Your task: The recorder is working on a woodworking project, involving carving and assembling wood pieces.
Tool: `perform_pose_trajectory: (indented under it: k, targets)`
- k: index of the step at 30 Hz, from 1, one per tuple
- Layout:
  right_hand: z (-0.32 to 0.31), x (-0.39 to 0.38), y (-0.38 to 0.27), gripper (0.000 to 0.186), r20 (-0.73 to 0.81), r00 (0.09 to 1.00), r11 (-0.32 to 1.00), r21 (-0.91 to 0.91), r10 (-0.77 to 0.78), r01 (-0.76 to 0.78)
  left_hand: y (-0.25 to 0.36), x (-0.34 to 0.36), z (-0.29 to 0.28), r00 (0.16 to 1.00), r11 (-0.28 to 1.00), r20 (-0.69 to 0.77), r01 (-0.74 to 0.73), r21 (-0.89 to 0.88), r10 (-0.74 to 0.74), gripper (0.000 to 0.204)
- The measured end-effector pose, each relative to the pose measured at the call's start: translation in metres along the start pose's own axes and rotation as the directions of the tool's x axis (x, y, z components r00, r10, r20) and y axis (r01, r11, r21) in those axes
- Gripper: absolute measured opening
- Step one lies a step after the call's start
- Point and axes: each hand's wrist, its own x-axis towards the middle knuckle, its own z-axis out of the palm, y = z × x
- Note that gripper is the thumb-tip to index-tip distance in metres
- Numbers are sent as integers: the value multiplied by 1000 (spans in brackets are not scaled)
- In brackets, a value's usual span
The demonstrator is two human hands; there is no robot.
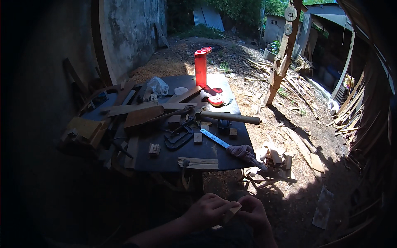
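My left hand (211, 208) grips small wood piece (233, 210) low in view; my right hand (253, 211) curled at its side, its grip lost in shade. Ahead, dark table (167, 163): black C-clamp (178, 139), pale strip (214, 137) with cloth (240, 152) around near end. Red bottle (200, 69) upright toward far end, sunlit. Wooden post (283, 60) leaning beyond table, to right.
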Motion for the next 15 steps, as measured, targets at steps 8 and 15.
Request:
perform_pose_trajectory:
  k: [8,15]
  targets:
    - [-2,-2,6,34,3,1000,1000,-3,2,-2,2,0,1,1000,999,17,4,45,-5,54]
    - [7,0,-2,40,-33,999,999,-50,-9,7,5,4,-3,999,989,-46,32,145,-26,56]
